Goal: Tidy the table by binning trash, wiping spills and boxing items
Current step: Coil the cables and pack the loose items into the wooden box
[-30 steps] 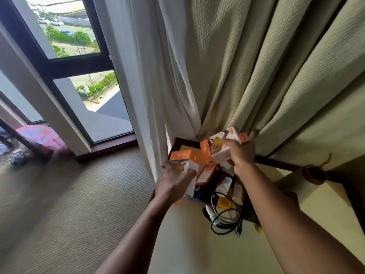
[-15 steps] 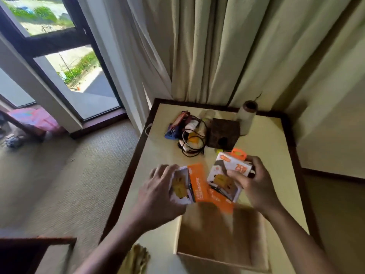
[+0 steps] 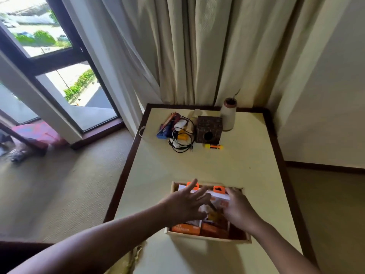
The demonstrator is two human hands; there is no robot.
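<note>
Your wooden box [image 3: 207, 237] on the table [image 3: 227, 167] holds two orange-and-white packages [image 3: 218, 195] side by side, long axes running away from you, orange hang tabs at the far wall. Your left hand [image 3: 184, 204] hovers over them with fingers spread, while your right hand [image 3: 237, 208] lies flat on the right package.

1 head view looks steeply down and forward across the table [image 3: 207, 167] toward the curtain [image 3: 197, 52].
</note>
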